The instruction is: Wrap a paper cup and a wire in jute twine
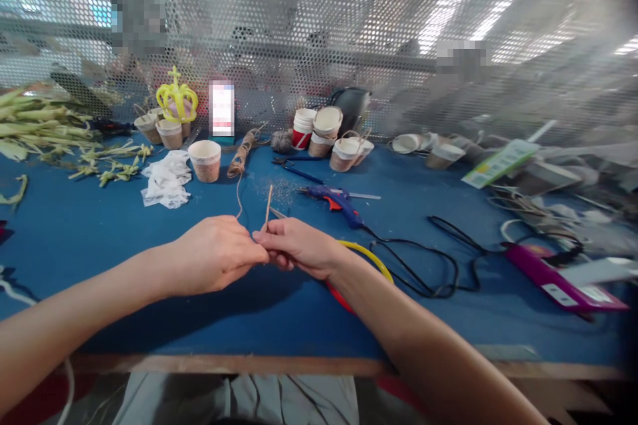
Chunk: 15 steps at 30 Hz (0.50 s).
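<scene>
My left hand (216, 255) is closed, its fingertips meeting those of my right hand above the table's middle. A strand of jute twine (239, 199) runs down from a twine bundle (243, 154) to my left fingers. My right hand (302, 247) is pinched, with a short stiff length of twine (269, 204) sticking up from its fingers. How the two ends meet is hidden by the fingers. Under my right wrist show a yellow loop (371, 256) and a red curve, apparently scissors handles; grey metal tips poke out beyond the hand.
A blue glue gun (339, 200) lies right of centre, its black cord trailing to a purple box (563, 277). Twine-wrapped paper cups (205, 163), pliers (299, 171), a white cloth (167, 178), a lit phone (222, 109), a yellow crown (177, 103) and dried husks (42, 123) stand around. Perforated metal closes the back.
</scene>
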Available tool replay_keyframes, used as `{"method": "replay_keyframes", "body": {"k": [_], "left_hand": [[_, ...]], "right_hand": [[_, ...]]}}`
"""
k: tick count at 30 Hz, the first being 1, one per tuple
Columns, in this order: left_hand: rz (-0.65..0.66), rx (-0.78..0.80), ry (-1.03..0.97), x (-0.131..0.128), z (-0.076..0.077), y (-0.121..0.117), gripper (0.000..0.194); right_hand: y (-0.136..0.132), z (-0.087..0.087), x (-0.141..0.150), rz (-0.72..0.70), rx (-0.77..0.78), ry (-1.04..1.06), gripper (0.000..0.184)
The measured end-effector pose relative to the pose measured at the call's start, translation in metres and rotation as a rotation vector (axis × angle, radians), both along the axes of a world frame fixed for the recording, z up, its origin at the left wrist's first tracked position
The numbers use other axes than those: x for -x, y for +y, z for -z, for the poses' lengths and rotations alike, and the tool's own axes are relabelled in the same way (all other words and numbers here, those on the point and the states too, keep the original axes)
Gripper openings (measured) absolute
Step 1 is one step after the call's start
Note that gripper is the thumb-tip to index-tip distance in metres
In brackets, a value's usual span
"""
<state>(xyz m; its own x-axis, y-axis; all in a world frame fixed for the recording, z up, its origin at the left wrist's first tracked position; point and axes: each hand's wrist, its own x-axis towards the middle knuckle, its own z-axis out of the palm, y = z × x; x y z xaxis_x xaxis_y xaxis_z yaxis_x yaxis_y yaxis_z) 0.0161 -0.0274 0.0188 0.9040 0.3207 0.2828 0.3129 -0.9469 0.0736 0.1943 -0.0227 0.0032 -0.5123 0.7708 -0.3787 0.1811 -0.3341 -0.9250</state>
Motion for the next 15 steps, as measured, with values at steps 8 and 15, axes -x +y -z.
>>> {"method": "replay_keyframes", "body": {"k": [8, 15], "left_hand": [[0.043, -0.063, 0.037, -0.0061, -0.0061, -0.0041, 0.022], [0.016, -0.053, -0.178, -0.0014, -0.0027, 0.0037, 0.020]], "right_hand": [[-0.0028, -0.0048, 0.0002, -0.013, -0.099, -0.081, 0.035], [-0.0030, -0.0057, -0.0009, 0.041, -0.205, 0.019, 0.039]]}}
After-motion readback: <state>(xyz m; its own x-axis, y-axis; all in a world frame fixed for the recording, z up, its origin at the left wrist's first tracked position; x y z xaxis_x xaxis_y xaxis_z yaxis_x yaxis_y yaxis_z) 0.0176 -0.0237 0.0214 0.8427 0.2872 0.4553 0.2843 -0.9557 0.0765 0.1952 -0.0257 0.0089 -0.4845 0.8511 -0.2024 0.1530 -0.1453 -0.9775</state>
